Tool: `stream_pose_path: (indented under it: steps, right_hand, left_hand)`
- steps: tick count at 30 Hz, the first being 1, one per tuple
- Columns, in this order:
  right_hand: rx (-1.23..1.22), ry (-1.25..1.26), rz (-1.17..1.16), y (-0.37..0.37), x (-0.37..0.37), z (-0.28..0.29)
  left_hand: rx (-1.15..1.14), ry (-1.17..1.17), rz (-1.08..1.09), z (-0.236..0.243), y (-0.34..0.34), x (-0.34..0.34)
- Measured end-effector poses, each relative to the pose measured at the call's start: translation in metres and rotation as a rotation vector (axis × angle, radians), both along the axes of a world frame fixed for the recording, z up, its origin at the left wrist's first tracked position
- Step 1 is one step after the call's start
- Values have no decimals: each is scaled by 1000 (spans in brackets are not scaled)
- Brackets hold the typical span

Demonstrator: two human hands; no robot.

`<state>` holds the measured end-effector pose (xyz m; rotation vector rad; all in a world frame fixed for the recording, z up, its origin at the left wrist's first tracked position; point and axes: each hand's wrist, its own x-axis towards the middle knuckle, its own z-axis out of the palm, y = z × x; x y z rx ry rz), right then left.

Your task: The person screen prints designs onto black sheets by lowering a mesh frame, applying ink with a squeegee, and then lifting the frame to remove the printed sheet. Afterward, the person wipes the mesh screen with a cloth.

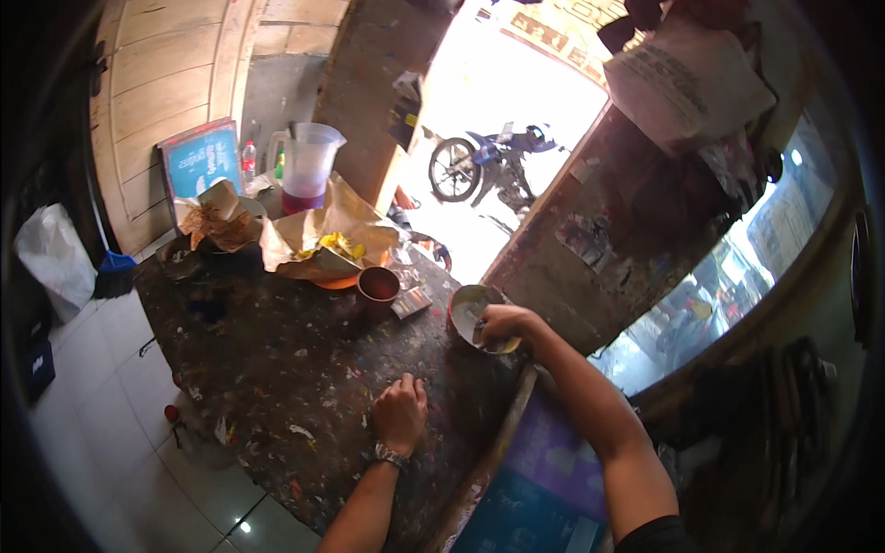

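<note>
Round container [468, 307], right hand [507, 323] inside; brown paper [355, 207] holding yellow bits [341, 245].

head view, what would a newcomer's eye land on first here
Probably the blue motorcycle outside the glaring doorway, top centre. Next, likely the clear pitcher with red liquid at the far end of the dark, stained table. Nearer, the right hand dips into a round container by the table's right edge, while the left hand rests on the tabletop.
</note>
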<state>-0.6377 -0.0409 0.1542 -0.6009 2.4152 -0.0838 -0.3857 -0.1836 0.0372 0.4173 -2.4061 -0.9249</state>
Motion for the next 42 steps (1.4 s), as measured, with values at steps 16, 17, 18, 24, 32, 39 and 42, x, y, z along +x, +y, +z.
stream_pose_path:
  steps: [16, 17, 18, 24, 32, 39, 42]
  right_hand:
    - [-266, -21, -137, -5, -3, -6]
    - [-304, 0, -177, -3, -1, -6]
    - [-303, -4, -190, 1, -5, -14]
    - [-187, 255, -296, -19, 16, -22]
    - [-265, 459, -241, -21, 20, -38]
    - [-408, 752, -310, -10, 33, -34]
    - [-934, 747, -502, 39, 50, -33]
  left_hand:
    - [7, -47, 11, 2, -6, 2]
    - [2, -37, 12, 3, -4, 2]
    - [3, -43, 0, 4, -2, 1]
    - [-56, -104, 35, 4, -3, 2]
    - [-52, -84, 23, 5, -3, 2]
    - [-53, -30, 9, 4, -4, 1]
    - [-101, -67, -43, 13, 10, -2]
